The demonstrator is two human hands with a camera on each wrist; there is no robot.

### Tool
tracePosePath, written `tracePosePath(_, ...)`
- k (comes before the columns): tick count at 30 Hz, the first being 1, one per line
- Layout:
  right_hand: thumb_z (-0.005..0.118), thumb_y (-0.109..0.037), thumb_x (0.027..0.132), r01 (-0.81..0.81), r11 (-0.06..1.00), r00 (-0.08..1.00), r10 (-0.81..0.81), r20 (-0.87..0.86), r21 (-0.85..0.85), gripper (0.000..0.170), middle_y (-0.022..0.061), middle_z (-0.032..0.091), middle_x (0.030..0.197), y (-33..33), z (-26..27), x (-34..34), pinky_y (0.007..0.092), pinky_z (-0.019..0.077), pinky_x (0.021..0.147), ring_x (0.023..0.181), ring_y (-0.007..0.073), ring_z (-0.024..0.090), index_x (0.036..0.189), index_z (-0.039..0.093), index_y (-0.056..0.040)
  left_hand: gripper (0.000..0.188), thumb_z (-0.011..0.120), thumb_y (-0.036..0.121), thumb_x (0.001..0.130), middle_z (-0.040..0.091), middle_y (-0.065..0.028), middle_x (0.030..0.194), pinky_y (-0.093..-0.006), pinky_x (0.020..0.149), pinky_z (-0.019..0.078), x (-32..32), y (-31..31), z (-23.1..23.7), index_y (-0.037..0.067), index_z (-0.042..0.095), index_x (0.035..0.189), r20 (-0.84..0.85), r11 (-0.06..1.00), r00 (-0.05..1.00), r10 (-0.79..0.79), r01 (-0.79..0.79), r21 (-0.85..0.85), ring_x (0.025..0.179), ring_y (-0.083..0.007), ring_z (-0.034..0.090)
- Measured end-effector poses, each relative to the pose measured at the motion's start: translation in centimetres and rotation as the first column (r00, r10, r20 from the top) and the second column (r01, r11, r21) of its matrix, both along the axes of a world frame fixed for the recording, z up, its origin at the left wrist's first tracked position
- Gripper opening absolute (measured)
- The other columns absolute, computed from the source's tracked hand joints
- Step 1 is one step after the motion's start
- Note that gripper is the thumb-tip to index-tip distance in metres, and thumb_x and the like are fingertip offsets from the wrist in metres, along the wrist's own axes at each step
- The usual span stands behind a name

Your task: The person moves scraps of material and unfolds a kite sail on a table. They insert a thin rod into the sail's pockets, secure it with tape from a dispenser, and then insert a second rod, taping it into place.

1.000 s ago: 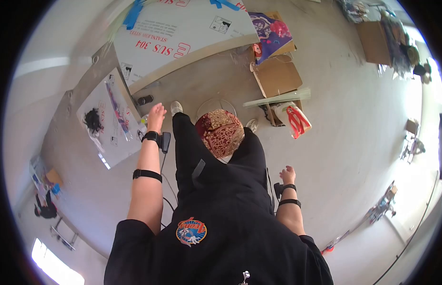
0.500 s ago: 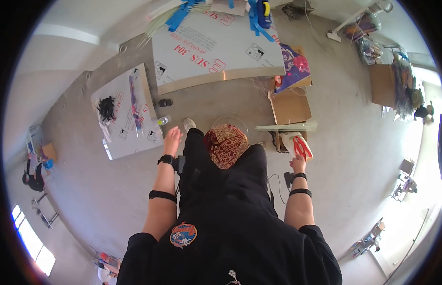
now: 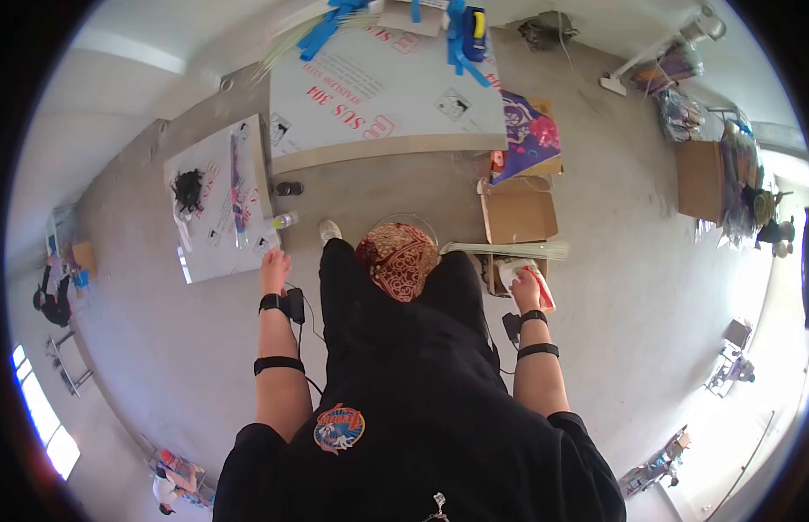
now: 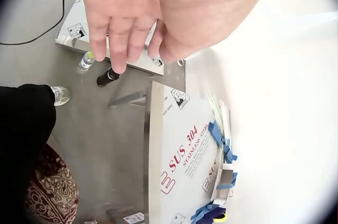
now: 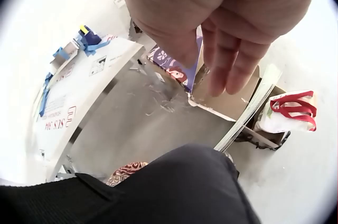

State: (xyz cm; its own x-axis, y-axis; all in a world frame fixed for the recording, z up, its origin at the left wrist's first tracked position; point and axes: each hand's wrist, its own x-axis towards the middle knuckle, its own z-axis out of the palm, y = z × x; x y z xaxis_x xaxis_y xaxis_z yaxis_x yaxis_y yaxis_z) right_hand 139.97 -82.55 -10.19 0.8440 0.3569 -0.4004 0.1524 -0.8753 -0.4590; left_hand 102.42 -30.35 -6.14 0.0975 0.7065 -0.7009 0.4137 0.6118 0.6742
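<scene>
Our left hand (image 4: pixel 158 13) is open, palm in view, its fingers loosely extended and slightly apart, with nothing in hold. Just past its fingertips in the head view lies the near corner of a low table topped with film-covered sheet (image 3: pixel 217 200). Beyond them, a clear plastic bottle with a yellow-green cap (image 3: pixel 285 220) lies on its side, its long axis roughly crosswise to our fingers, near a black cylinder (image 3: pixel 289 189).

Our right hand (image 5: pixel 222 7) is open too, fingers together in a relaxed bend, gripping nothing. Ahead of its fingertips, a bundle of long, thin, pale green strips (image 5: pixel 251 109) lies across an open brown cardboard box (image 5: pixel 224 97); its long axis runs left to right in the head view, the narrow end towards our knee, the other end fanned out. Beside the strips, a soft, creased white bag with flat red straps (image 5: pixel 288 114) sits by the right fingers; whether they touch it we cannot tell. Between our knees is a rounded, red-and-gold scroll-patterned cloth (image 3: pixel 400 261).
</scene>
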Motion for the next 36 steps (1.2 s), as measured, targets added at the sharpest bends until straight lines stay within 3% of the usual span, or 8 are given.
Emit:
tracePosePath(3, 0.059, -0.018, 0.078, 0.446, 0.894, 0.842, -0.407, -0.355, 0.033, 0.026, 0.0185, 0.063, 0.094, -3.1, 4.2, 2.9, 0.0394, 0.0507, 0.073, 0.081, 0.0351, 0.062, 0.099, 0.062, -0.004, 0.041, 0.055, 0.023, 0.088, 0.054, -0.005, 0.114, -0.0348, 0.078, 0.0467, 0.6, -2.4, 0.6, 0.01, 0.043, 0.125, -0.002, 0.999, 0.999, 0.047, -0.047, 0.007, 0.099, -0.0204, 0.057)
tracePosePath(7, 0.058, -0.016, 0.076, 0.269, 0.939, 0.96, -0.28, -0.023, -0.214, 0.02, 0.01, 0.062, 0.071, -10.6, 2.4, 4.7, 0.0287, 0.05, 0.059, 0.068, 0.0158, 0.062, 0.09, 0.064, -0.0028, 0.041, 0.055, 0.026, 0.088, 0.054, -0.0035, 0.114, -0.0346, 0.077, 0.0464, 0.9, -3.4, 3.9, 0.012, 0.043, 0.124, -0.094, 0.993, 0.995, 0.031, -0.019, 0.12, 0.1, -0.0199, 0.057)
tracePosePath(11, 0.06, -0.026, 0.076, -0.025, 0.948, 0.97, -0.054, -0.239, -0.316, 0.02, 0.009, 0.066, 0.077, -21.3, -11.2, 5.5, 0.0316, 0.0527, 0.063, 0.071, 0.0186, 0.065, 0.083, 0.064, -0.0072, 0.041, 0.055, 0.026, 0.088, 0.054, -0.0038, 0.112, -0.0341, 0.074, 0.0463, -1.3, -3.1, 4.6, 0.012, 0.043, 0.124, -0.183, 0.982, 0.983, -0.032, 0.065, 0.179, 0.097, -0.0189, 0.057)
tracePosePath(13, 0.058, -0.021, 0.077, 0.253, 0.942, 0.908, -0.31, -0.283, -0.221, 0.019, 0.009, 0.065, 0.076, -15.3, -4.4, 5.3, 0.0306, 0.0514, 0.057, 0.065, 0.0182, 0.063, 0.086, 0.063, -0.006, 0.038, 0.052, 0.027, 0.088, 0.055, -0.0037, 0.106, -0.0361, 0.072, 0.0472, -2.6, -3.6, 3.4, 0.011, 0.045, 0.123, -0.189, 0.993, 0.979, 0.073, -0.054, 0.107, 0.093, -0.0208, 0.058)
tracePosePath(15, 0.053, -0.012, 0.079, 0.751, 0.655, 0.554, -0.697, -0.457, -0.089, 0.018, 0.009, 0.062, 0.072, -6.8, 4.5, 5.2, 0.0285, 0.0487, 0.047, 0.053, 0.0173, 0.059, 0.092, 0.063, -0.0035, 0.039, 0.052, 0.028, 0.088, 0.055, -0.0042, 0.106, -0.0361, 0.07, 0.047, -2.5, -3.9, 2.3, 0.011, 0.045, 0.123, -0.221, 0.993, 0.968, 0.119, -0.116, 0.026, 0.093, -0.0212, 0.058)
tracePosePath(22, 0.058, -0.011, 0.083, 0.521, 0.851, 0.801, -0.515, -0.304, -0.07, 0.016, 0.0071, 0.062, 0.073, 2.8, 8.1, 5.8, 0.0261, 0.0476, 0.046, 0.053, 0.0136, 0.058, 0.096, 0.06, -0.0014, 0.037, 0.049, 0.029, 0.089, 0.053, -0.0035, 0.108, -0.0356, 0.069, 0.0467, 1.8, -0.1, -3.5, 0.012, 0.045, 0.122, -0.299, 0.966, 0.954, -0.025, -0.054, -0.253, 0.092, -0.0205, 0.058)
tracePosePath(29, 0.057, -0.012, 0.081, 0.412, 0.882, 0.807, -0.47, -0.358, -0.23, 0.014, 0.0071, 0.061, 0.071, 12.9, 9.3, 6.0, 0.0275, 0.049, 0.046, 0.053, 0.0157, 0.059, 0.089, 0.061, -0.001, 0.035, 0.051, 0.034, 0.089, 0.058, -0.0013, 0.1, -0.0293, 0.066, 0.0481, 6.1, 10.8, -4.8, 0.011, 0.05, 0.116, -0.251, 0.969, 0.94, -0.233, 0.201, -0.146, 0.086, -0.0156, 0.061)
tracePosePath(36, 0.058, -0.011, 0.081, 0.384, 0.912, 0.785, -0.405, -0.468, -0.144, 0.019, 0.0066, 0.062, 0.076, 18.2, 8.2, 6.2, 0.0246, 0.0504, 0.055, 0.061, 0.0132, 0.061, 0.097, 0.061, -0.0006, 0.034, 0.051, 0.03, 0.09, 0.058, -0.0023, 0.107, -0.0308, 0.07, 0.048, 3.9, 12.9, -3.9, 0.011, 0.05, 0.119, -0.281, 0.97, 0.955, -0.099, 0.03, -0.24, 0.093, -0.0163, 0.06)
